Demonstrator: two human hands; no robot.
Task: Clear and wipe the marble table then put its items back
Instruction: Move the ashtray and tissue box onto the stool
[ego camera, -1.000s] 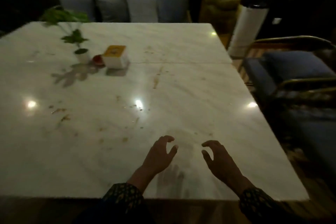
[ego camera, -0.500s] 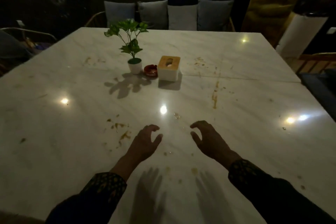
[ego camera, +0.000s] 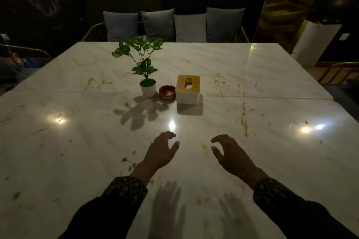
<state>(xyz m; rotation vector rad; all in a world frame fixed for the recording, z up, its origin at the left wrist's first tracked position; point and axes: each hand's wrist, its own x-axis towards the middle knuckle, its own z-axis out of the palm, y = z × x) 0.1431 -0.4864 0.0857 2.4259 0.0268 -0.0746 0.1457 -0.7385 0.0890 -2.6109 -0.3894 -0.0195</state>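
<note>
The white marble table (ego camera: 77, 141) is spattered with brown stains. At its middle stand a small green plant in a white pot (ego camera: 147, 87), a red ashtray (ego camera: 167, 92) and a white tissue box with a wooden lid (ego camera: 188, 89), side by side. My left hand (ego camera: 161, 151) and my right hand (ego camera: 231, 153) hover over the table, nearer me than these items, fingers loosely curved and holding nothing. Their shadows fall on the marble below.
A bench with several grey cushions (ego camera: 172, 25) runs along the far edge. A white cylinder (ego camera: 314, 42) stands at the far right, beside a chair frame (ego camera: 338, 72). Another chair (ego camera: 17, 58) sits at the far left. The room is dim.
The view has swung left and forward, bringing the plant, ashtray and tissue box to the centre. Both hands have reached farther out over the table, still holding nothing.
</note>
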